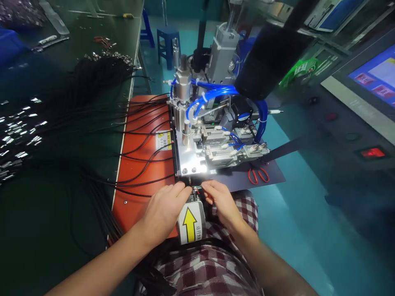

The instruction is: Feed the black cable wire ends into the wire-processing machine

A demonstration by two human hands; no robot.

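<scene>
My left hand (168, 205) is closed at the near end of the machine, over a black cable (135, 194) that runs in under it from the left. Thin wires (197, 189), one of them red, stick out between my two hands at the clamp end of the machine's track. With thumb and forefinger, my right hand (220, 199) pinches the tips of these wires; the exact grip is small and partly hidden. Right below lies a curved guard with a yellow arrow label (190, 224). Several more black cables (148, 144) enter the machine's edge across an orange plate (132, 168).
The machine (212, 144) has metal cylinders and blue air hoses (212, 92). Red-handled scissors (258, 176) lie on its dark base. On the left bench sit a black cable bundle (95, 78) and pliers (105, 42). A control panel with a screen (375, 78) stands right.
</scene>
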